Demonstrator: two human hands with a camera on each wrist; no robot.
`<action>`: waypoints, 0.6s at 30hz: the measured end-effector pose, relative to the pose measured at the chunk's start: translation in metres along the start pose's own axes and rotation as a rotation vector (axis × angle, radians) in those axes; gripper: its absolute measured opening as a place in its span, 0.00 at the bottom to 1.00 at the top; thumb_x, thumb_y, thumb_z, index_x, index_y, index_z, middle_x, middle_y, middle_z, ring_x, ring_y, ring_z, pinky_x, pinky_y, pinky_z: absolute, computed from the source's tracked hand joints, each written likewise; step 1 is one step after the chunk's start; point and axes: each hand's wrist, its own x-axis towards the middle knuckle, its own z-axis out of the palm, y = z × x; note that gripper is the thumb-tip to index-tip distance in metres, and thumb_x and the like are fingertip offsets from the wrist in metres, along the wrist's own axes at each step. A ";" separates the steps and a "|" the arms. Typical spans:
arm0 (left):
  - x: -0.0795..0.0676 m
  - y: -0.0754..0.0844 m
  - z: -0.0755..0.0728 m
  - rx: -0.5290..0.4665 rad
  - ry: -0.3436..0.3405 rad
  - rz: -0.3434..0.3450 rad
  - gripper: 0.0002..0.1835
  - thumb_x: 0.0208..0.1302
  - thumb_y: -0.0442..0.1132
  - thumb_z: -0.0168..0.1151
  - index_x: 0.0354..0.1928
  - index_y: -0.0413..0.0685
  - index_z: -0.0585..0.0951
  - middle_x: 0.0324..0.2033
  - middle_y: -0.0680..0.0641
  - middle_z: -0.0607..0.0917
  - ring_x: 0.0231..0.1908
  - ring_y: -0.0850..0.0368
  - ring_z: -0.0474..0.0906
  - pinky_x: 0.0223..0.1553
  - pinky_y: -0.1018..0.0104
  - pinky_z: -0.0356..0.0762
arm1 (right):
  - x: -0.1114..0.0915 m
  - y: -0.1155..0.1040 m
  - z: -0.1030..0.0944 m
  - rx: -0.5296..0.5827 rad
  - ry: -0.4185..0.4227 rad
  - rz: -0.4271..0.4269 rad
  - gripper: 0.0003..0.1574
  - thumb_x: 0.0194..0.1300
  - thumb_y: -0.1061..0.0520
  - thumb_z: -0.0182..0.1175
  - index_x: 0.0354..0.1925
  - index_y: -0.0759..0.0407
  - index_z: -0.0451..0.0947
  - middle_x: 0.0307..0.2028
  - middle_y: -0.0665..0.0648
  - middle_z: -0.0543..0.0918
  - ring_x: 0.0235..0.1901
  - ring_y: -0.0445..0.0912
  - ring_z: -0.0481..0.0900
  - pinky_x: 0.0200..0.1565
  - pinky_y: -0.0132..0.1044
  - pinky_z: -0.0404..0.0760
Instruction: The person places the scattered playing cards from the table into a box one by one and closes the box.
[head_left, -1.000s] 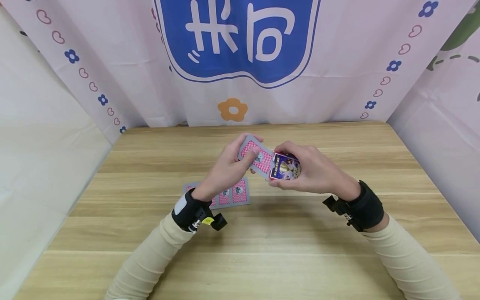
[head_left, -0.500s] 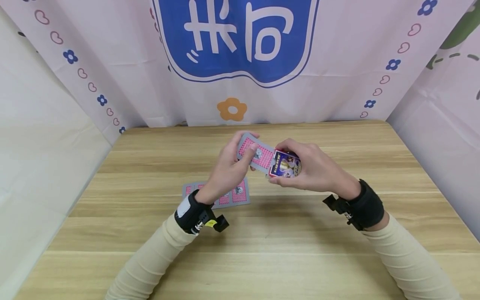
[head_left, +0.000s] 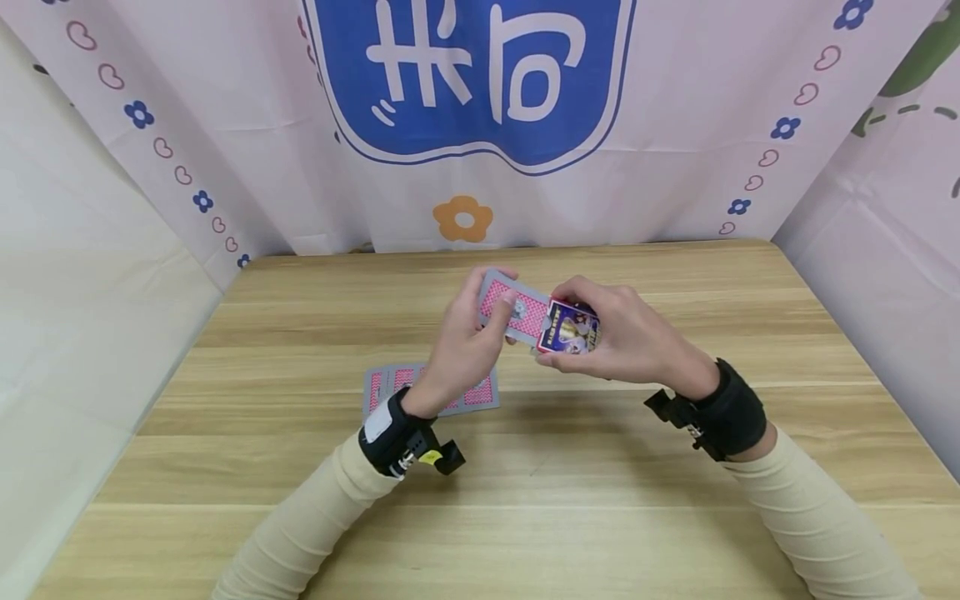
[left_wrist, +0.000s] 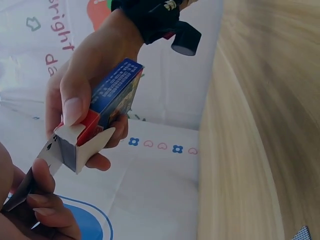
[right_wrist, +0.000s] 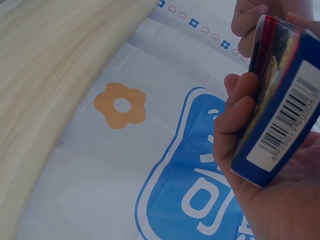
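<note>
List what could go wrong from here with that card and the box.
The card in the left hand meets the open end of the box, so it might snag on the raised white flap and bend.
The right hand grips the box around its sides; squeezing harder could dent it.
The left wristband overlaps the table cards in the head view; lowering it might shift them.

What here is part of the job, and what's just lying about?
In the job:
Left hand, pinching playing card or cards
Right hand, gripping card box
Probably the face-down row of cards

Just around:
Wooden table
Printed cloth backdrop
Wrist cameras
</note>
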 end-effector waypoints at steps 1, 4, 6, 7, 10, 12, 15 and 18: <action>-0.001 0.004 0.001 0.003 0.001 -0.003 0.13 0.72 0.28 0.44 0.56 0.33 0.65 0.34 0.36 0.77 0.25 0.45 0.74 0.21 0.70 0.71 | 0.000 -0.001 0.000 0.004 0.000 -0.002 0.36 0.43 0.46 0.75 0.47 0.59 0.72 0.33 0.52 0.81 0.25 0.38 0.76 0.23 0.34 0.81; -0.003 0.009 0.003 0.013 0.001 -0.019 0.13 0.72 0.28 0.44 0.56 0.32 0.64 0.34 0.33 0.76 0.24 0.47 0.74 0.19 0.72 0.70 | 0.002 -0.009 -0.001 0.008 0.006 -0.012 0.35 0.41 0.52 0.77 0.45 0.63 0.72 0.31 0.55 0.81 0.24 0.41 0.77 0.21 0.35 0.81; -0.004 0.007 0.005 0.011 -0.001 -0.025 0.13 0.72 0.28 0.44 0.56 0.33 0.64 0.33 0.33 0.76 0.21 0.50 0.73 0.17 0.72 0.68 | 0.002 -0.018 -0.003 0.011 0.012 -0.019 0.35 0.40 0.55 0.77 0.45 0.66 0.72 0.31 0.57 0.81 0.23 0.43 0.77 0.21 0.37 0.81; -0.004 0.005 0.006 0.010 -0.001 -0.026 0.13 0.73 0.29 0.44 0.56 0.34 0.64 0.32 0.35 0.76 0.19 0.51 0.71 0.15 0.72 0.67 | 0.003 -0.022 -0.005 0.011 0.014 -0.022 0.35 0.40 0.57 0.77 0.44 0.67 0.72 0.31 0.58 0.81 0.23 0.43 0.77 0.21 0.37 0.81; -0.005 -0.008 0.008 0.015 0.002 -0.023 0.13 0.74 0.34 0.44 0.57 0.42 0.64 0.27 0.40 0.74 0.13 0.56 0.66 0.11 0.70 0.63 | 0.005 -0.032 -0.008 0.012 0.018 -0.025 0.34 0.39 0.59 0.77 0.44 0.68 0.72 0.30 0.60 0.82 0.23 0.45 0.78 0.21 0.38 0.81; -0.005 -0.018 0.010 0.014 0.004 -0.018 0.12 0.75 0.37 0.44 0.57 0.46 0.64 0.26 0.41 0.73 0.10 0.57 0.62 0.09 0.68 0.61 | 0.005 -0.036 -0.009 0.010 0.018 -0.029 0.34 0.39 0.59 0.77 0.43 0.69 0.72 0.30 0.60 0.82 0.22 0.45 0.78 0.21 0.39 0.81; -0.006 -0.027 0.013 0.010 0.010 -0.016 0.12 0.75 0.40 0.44 0.57 0.50 0.64 0.26 0.41 0.75 0.09 0.57 0.60 0.08 0.66 0.60 | 0.006 -0.036 -0.009 0.006 0.018 -0.032 0.34 0.39 0.59 0.77 0.43 0.69 0.72 0.30 0.60 0.82 0.23 0.45 0.77 0.21 0.39 0.81; -0.007 -0.030 0.017 -0.007 0.013 -0.021 0.12 0.75 0.39 0.44 0.57 0.50 0.64 0.30 0.41 0.77 0.09 0.56 0.60 0.08 0.66 0.61 | 0.005 -0.034 -0.007 0.007 0.017 -0.032 0.34 0.38 0.59 0.77 0.43 0.69 0.72 0.30 0.60 0.82 0.23 0.45 0.77 0.21 0.39 0.81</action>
